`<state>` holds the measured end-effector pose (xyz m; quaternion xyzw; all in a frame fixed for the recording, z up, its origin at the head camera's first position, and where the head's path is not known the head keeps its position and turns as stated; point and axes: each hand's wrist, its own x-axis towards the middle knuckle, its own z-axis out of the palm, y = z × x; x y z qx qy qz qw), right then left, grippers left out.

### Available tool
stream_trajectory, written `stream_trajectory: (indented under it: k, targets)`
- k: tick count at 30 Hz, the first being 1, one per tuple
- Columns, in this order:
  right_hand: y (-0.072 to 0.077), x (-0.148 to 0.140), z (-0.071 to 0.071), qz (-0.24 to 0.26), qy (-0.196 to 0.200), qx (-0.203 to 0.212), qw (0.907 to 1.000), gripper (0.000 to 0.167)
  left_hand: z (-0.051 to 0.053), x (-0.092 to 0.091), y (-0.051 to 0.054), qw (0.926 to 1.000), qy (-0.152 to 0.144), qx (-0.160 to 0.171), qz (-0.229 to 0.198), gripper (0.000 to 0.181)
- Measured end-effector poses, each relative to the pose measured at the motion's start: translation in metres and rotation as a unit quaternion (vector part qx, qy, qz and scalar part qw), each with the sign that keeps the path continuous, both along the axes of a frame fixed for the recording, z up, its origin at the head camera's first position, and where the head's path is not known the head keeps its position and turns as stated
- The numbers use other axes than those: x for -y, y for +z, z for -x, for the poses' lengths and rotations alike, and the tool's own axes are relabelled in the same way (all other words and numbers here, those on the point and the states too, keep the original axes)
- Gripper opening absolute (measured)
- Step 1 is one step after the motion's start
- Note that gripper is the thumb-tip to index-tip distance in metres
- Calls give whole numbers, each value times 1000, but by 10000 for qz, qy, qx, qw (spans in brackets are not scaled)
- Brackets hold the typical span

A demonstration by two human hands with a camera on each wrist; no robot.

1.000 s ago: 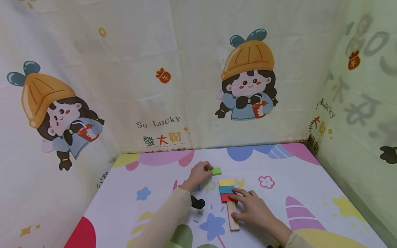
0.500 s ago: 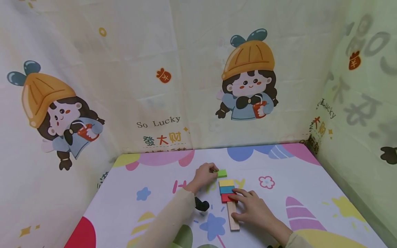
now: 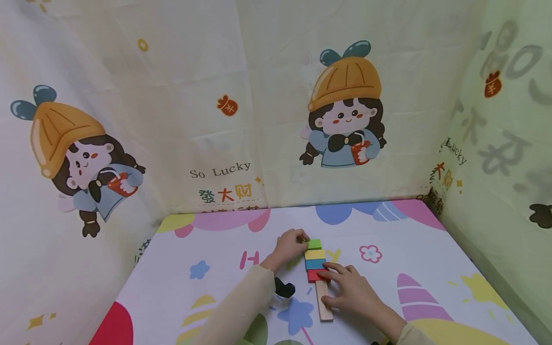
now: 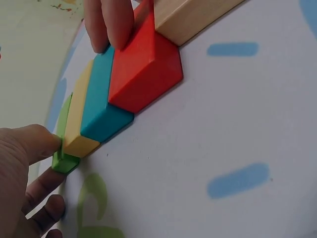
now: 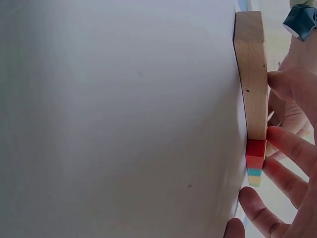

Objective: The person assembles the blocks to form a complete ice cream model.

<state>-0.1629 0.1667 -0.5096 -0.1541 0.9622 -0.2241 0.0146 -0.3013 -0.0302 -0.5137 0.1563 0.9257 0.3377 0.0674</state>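
In the head view, a row of blocks lies flat on the table. A plain wooden block (image 3: 325, 309) points lengthwise toward me, then come red (image 3: 312, 276), blue (image 3: 316, 264) and yellow (image 3: 315, 254) blocks laid crosswise. At the far end my left hand (image 3: 289, 249) pinches a green block (image 3: 315, 244) by its left end, against or right beside the yellow one. In the left wrist view the thumb presses on that green block (image 4: 67, 162). My right hand (image 3: 355, 292) rests fingertips on the red block, with its thumb touching the wooden block (image 5: 253, 74); its fingers are spread and relaxed.
The table (image 3: 207, 249) wears a white cover printed with stars, flowers and letters. Cloth walls (image 3: 276, 120) with cartoon figures stand behind it and at both sides. A black strap piece (image 3: 284, 288) hangs beneath the left wrist.
My left hand has slid the green block right and a little toward me, up to the far side of the yellow block. The right hand and the other blocks have stayed put.
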Motion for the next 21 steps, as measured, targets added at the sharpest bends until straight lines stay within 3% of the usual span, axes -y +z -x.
stream_trajectory:
  k: [13,21]
  targets:
    - [0,1,0,-8,-93,80,9999,62,-7,-3,3,10000,8,12,-33,13]
    - [-1,0,0,-66,-163,3,9998,63,-11,-2,-1,9996,-128,-262,58,22]
